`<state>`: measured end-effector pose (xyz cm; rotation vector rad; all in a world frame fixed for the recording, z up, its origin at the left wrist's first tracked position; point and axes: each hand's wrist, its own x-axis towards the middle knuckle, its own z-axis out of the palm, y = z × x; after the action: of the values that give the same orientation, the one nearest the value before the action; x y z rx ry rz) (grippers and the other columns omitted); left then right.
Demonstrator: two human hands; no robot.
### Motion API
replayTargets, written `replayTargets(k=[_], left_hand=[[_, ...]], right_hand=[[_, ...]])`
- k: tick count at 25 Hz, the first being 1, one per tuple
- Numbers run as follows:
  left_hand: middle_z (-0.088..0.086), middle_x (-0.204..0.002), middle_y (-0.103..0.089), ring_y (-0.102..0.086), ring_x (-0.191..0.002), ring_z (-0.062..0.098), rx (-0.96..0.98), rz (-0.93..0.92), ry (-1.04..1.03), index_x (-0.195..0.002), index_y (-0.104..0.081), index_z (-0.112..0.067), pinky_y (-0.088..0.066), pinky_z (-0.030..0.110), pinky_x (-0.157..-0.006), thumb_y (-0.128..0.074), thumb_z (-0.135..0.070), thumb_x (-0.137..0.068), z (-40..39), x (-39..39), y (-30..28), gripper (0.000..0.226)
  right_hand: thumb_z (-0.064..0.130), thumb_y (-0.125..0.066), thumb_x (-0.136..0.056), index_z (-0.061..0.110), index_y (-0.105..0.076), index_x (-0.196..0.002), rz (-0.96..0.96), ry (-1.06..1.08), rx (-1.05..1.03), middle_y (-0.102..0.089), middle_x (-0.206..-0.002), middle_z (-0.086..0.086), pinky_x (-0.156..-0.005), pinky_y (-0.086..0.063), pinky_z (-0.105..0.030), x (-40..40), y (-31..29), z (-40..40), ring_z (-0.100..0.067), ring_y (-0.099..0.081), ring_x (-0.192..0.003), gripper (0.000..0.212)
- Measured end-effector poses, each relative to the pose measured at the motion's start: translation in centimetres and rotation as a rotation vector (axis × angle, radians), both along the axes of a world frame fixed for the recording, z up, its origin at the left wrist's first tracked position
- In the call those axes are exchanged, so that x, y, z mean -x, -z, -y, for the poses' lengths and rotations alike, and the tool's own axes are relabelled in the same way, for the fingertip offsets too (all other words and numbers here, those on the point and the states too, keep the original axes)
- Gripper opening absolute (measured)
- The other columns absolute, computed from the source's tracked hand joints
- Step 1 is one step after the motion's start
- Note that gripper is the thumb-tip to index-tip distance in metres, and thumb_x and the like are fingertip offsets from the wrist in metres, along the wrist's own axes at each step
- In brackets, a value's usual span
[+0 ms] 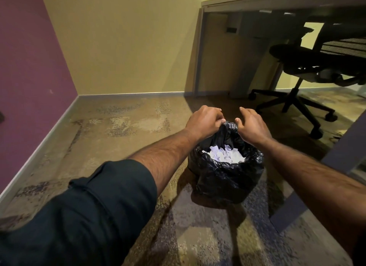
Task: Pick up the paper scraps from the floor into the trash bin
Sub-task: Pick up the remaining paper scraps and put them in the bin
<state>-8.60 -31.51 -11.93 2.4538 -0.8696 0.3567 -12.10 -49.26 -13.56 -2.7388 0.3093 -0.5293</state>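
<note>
left hand [204,120] pinched the black bag [225,174] rim (paper scraps [223,154] inside); right hand [253,125] hovered beside it, fingers seemingly loosely curled.

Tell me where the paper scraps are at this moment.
In the head view, the white paper scraps sit inside the black bin liner, right of centre on the carpet, just below both hands, left and right.

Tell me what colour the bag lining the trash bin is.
Black, a glossy plastic bag, seen clearly in the head view.
</note>
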Motion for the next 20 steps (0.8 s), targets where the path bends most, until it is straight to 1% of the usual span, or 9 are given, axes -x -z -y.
replayTargets(k=[2, 4, 6, 8, 11, 13, 15, 17, 20], left_hand=[[-0.003, -0.126, -0.07, -0.056, -0.121, 0.018, 0.036, 0.049, -0.043, -0.104, -0.079, -0.021, -0.053, 0.041, -0.093, -0.069, -0.029, -0.094, 0.0, 0.3, 0.1, 0.016], [-0.004, -0.128, -0.067, -0.052, -0.122, 0.018, 0.051, 0.052, -0.059, -0.104, -0.078, -0.024, -0.053, 0.041, -0.094, -0.073, -0.024, -0.091, 0.0, 0.2, 0.3, 0.014], [-0.004, -0.144, -0.058, -0.046, -0.134, 0.018, 0.041, 0.005, -0.041, -0.121, -0.072, -0.026, -0.046, 0.039, -0.105, -0.072, -0.02, -0.092, 0.1, 0.2, 0.5, 0.03], [-0.003, -0.158, -0.043, -0.036, -0.146, 0.021, -0.01, -0.06, -0.014, -0.143, -0.055, -0.026, -0.034, 0.041, -0.116, -0.065, -0.021, -0.098, 0.1, 0.0, 0.7, 0.047], [0.003, -0.168, -0.021, -0.017, -0.155, 0.026, -0.157, -0.059, -0.036, -0.158, -0.03, -0.022, -0.016, 0.047, -0.124, -0.048, -0.033, -0.105, -1.1, -0.4, 1.1, 0.057], [0.006, -0.171, -0.003, -0.004, -0.157, 0.028, -0.274, 0.001, -0.073, -0.162, -0.015, -0.022, -0.007, 0.052, -0.126, -0.04, -0.042, -0.106, -2.4, -0.7, 1.5, 0.064], [0.006, -0.17, 0.01, 0.004, -0.157, 0.028, -0.366, 0.069, -0.099, -0.163, -0.005, -0.022, -0.002, 0.056, -0.125, -0.034, -0.05, -0.106, -3.9, -0.8, 1.7, 0.07], [0.007, -0.169, 0.015, 0.008, -0.157, 0.029, -0.411, 0.084, -0.127, -0.163, 0.0, -0.021, 0.0, 0.058, -0.125, -0.03, -0.054, -0.105, -6.2, -0.8, 1.8, 0.073], [0.008, -0.169, 0.016, 0.008, -0.157, 0.031, -0.454, 0.043, -0.204, -0.162, 0.003, -0.021, 0.001, 0.059, -0.124, -0.029, -0.058, -0.104, -11.2, -0.6, 2.4, 0.076]], right_hand=[[0.031, -0.049, -0.103, 0.012, -0.035, -0.153, 0.001, 0.01, 0.001, -0.04, -0.155, -0.01, -0.116, -0.035, -0.046, 0.1, -0.1, -0.2, -0.027, -0.039, -0.142, 0.056], [0.031, -0.05, -0.103, 0.012, -0.034, -0.154, -0.002, 0.013, 0.006, -0.04, -0.156, -0.01, -0.116, -0.035, -0.046, 0.2, -0.1, -0.3, -0.027, -0.039, -0.142, 0.057], [0.032, -0.051, -0.102, 0.012, -0.033, -0.154, -0.006, 0.018, 0.015, -0.039, -0.156, -0.01, -0.116, -0.035, -0.045, 0.3, 0.0, -0.2, -0.027, -0.038, -0.142, 0.058], [0.033, -0.05, -0.102, 0.012, -0.033, -0.154, -0.012, 0.024, 0.016, -0.039, -0.156, -0.01, -0.116, -0.035, -0.045, 0.4, 0.2, -0.1, -0.027, -0.038, -0.143, 0.058], [0.04, -0.046, -0.103, 0.011, -0.032, -0.154, -0.013, 0.002, 0.025, -0.036, -0.158, -0.011, -0.117, -0.033, -0.048, 0.3, 0.5, -0.7, -0.029, -0.035, -0.144, 0.061], [0.049, -0.038, -0.103, 0.008, -0.025, -0.155, -0.031, -0.027, 0.023, -0.027, -0.162, -0.012, -0.119, -0.025, -0.054, 0.0, 0.6, -1.8, -0.031, -0.025, -0.149, 0.068], [0.057, -0.029, -0.102, 0.008, -0.012, -0.158, -0.08, -0.026, -0.004, -0.011, -0.168, -0.01, -0.122, -0.012, -0.058, -0.4, 0.7, -3.3, -0.031, -0.009, -0.154, 0.076], [0.062, -0.023, -0.1, 0.009, -0.005, -0.159, -0.12, -0.039, 0.002, 0.0, -0.169, -0.008, -0.123, -0.003, -0.057, -0.7, 0.8, -5.2, -0.029, 0.001, -0.155, 0.081], [0.068, -0.018, -0.098, 0.009, -0.004, -0.159, -0.154, -0.104, 0.035, 0.002, -0.169, -0.009, -0.122, 0.0, -0.057, -1.1, 1.3, -9.1, -0.03, 0.003, -0.155, 0.087]])
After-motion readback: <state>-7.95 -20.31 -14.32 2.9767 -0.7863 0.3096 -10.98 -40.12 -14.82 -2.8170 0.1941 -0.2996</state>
